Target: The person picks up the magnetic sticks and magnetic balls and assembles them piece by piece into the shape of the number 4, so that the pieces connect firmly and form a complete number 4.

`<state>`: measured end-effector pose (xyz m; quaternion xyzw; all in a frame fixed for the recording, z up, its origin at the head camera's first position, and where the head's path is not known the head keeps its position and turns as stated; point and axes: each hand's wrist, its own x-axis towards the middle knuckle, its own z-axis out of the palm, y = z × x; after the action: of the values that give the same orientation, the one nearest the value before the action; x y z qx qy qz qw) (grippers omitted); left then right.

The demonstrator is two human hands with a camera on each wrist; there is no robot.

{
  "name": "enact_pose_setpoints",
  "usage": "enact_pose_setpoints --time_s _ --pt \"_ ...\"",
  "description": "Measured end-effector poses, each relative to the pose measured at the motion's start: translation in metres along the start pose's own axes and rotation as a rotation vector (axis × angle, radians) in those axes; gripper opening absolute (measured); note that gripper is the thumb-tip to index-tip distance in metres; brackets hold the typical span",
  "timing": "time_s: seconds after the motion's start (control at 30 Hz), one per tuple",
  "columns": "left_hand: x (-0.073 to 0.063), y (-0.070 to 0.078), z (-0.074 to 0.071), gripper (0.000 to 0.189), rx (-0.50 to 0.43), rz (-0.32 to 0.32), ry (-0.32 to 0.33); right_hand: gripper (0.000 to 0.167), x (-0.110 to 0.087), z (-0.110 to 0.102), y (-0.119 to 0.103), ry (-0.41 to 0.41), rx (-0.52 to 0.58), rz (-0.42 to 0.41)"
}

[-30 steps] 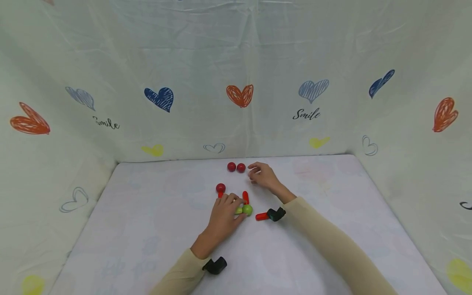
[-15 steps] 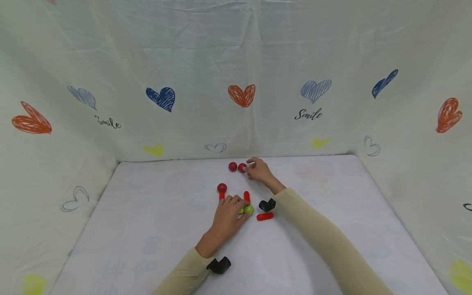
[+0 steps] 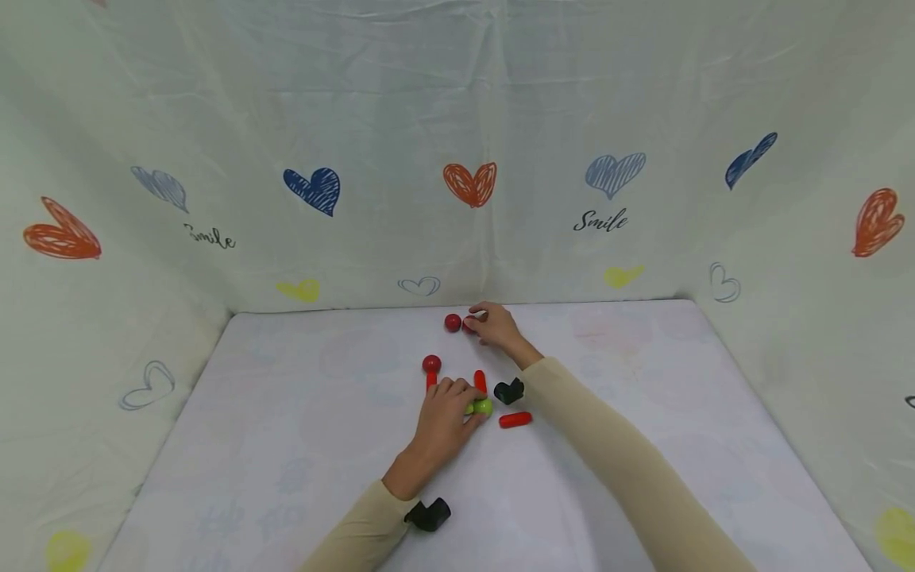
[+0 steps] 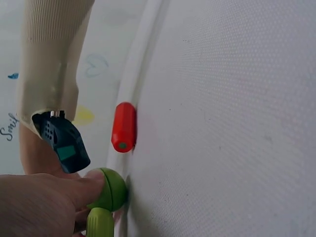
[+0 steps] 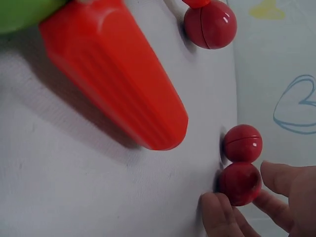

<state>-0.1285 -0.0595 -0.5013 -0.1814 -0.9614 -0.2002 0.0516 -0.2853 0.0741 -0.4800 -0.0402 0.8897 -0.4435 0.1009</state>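
Note:
My left hand [image 3: 439,425] pinches a green ball [image 4: 114,190] at the middle of the table, its thumb on the ball. A light green handle [image 4: 100,223] lies against it under the fingers. From the green piece a red ribbed stick [image 5: 121,74] points away; whether they are joined is hidden. At the back my right hand [image 3: 498,327] has thumb and fingers around a red ball [image 5: 239,183]. A second red ball [image 5: 242,143] sits touching it on the left. Beyond my left fingers lies a third red ball [image 3: 431,364] with a red stick [image 3: 431,380] at its near side.
A loose red stick [image 3: 515,419] lies right of the green ball, near the right forearm. Black wrist cameras hang by the left cuff [image 3: 429,515] and right cuff [image 3: 509,391]. A heart-printed curtain [image 3: 386,238] rises behind the table's back edge.
My right hand has moved left along the back to the right-hand red ball and closed its fingers around it. My left hand stays on the green ball.

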Motion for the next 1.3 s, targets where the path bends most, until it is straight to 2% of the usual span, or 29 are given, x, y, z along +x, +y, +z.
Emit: enact_pose_setpoints --time_s 0.2,0.4,0.63,0.83,1.1,1.3 --pt "0.000 0.001 0.002 0.035 -0.008 -0.014 -0.001 0.030 0.002 0.003 0.000 0.004 -0.052 -0.002" --pt "-0.001 0.002 0.001 0.035 -0.004 -0.019 0.005 0.029 -0.002 0.002 0.002 -0.033 -0.035 0.002" --pt "-0.002 0.003 0.001 0.034 -0.003 -0.027 0.003 0.029 -0.016 -0.004 0.005 -0.069 -0.003 0.015" --pt "-0.002 0.005 -0.001 0.034 -0.011 -0.034 0.005 0.028 -0.032 -0.011 0.009 -0.093 0.009 -0.010" --pt "-0.003 0.007 -0.002 0.035 -0.018 -0.051 0.021 0.027 -0.047 -0.010 0.023 -0.115 0.010 -0.032" --pt "-0.003 0.007 -0.001 0.035 -0.022 -0.048 0.032 0.026 -0.056 -0.012 0.025 -0.130 0.038 -0.028"
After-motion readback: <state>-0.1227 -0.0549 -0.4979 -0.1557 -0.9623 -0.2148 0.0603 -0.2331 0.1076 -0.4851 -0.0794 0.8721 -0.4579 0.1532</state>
